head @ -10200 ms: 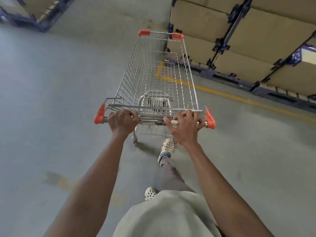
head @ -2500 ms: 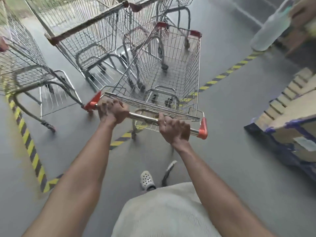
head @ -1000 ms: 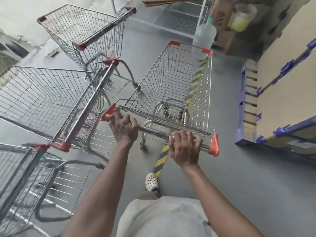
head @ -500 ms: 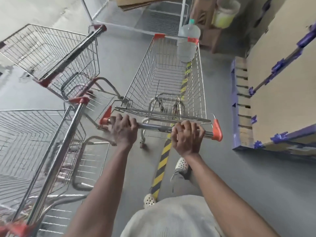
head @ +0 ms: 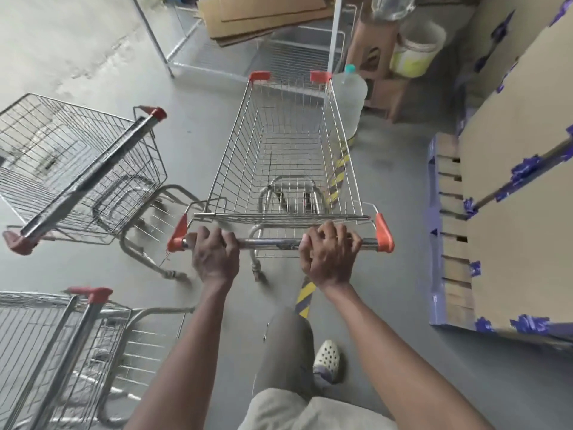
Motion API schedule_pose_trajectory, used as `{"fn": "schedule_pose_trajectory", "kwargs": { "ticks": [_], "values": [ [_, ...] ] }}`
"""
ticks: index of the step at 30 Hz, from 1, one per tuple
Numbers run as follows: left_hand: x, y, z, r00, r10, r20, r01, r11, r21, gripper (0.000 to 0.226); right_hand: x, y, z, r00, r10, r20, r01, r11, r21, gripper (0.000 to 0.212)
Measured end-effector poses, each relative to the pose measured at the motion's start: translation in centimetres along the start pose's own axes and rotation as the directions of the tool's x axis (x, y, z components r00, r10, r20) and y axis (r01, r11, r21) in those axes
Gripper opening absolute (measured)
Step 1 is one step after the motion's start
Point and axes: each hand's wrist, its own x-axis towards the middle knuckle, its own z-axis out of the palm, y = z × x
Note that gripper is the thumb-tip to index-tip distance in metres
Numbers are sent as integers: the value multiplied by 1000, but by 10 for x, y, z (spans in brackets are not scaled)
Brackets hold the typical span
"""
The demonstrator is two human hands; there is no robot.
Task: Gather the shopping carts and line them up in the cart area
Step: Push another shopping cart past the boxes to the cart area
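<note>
Cart axis: the shopping cart (head: pixel 291 150) runs lengthwise straight away from the person, nose toward the water jug (head: pixel 352 97).
Cart place: its front right corner is just beside the jug.
Hands: left hand (head: pixel 215 254) and right hand (head: pixel 330 256) each have fingers curled round the handle bar (head: pixel 273 243).
Change: half a second ago the jug showed behind the nose; now it is off that corner.

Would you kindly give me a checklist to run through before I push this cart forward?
1. Grip on handle by left hand and right hand: ok.
2. The cart is empty: ok.
3. Path ahead free: not ok, bottle at the front right corner, rack beyond.
4. Gap to left cart: ok.
5. Gap to pallet on the right: ok.
6. Straight wheels: cannot tell.
</note>
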Motion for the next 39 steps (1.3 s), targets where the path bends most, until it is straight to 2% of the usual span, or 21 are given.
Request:
{"fn": "schedule_pose_trajectory", "kwargs": {
  "ticks": [3,8,11,14,19,22,28,31,34,36,39],
  "values": [
    [44,14,17,1000,-18,-25,18,1000,-6,36,45,0,28,1000,-2,-8,3,1000,11,18],
    [111,39,49,994,-45,-98,41,998,-37,37,119,5,73,999,-30,-38,31,999,35,21],
    [148,52,64,994,-26,-104,19,998,-64,38,160,2,98,999,37,-38,-34,997,69,22],
    [184,60,77,996,-12,-86,8,999,-40,38,200,-4,120,991,133,-3,-132,987,89,27],
    [243,72,86,999,23,-37,-23,1000,-14,37,257,-16,153,981,196,3,-194,971,137,26],
    [270,81,84,997,70,-21,-70,997,20,39,284,-21,175,981,195,-1,-192,968,165,21],
    [313,83,91,983,181,38,-184,976,115,44,337,-22,211,981,166,100,-184,960,210,20],
    [330,89,98,995,84,48,-89,989,121,44,364,-26,226,976,144,161,-181,951,252,33],
    [346,107,107,995,-100,30,97,991,90,44,395,-27,241,953,70,296,-150,955,257,44],
    [354,125,114,976,-211,55,205,974,99,52,416,-26,249,931,3,366,-107,959,263,53],
    [362,149,124,955,-278,103,264,955,134,72,446,-20,262,899,-119,422,-5,959,282,54]
  ]
}}
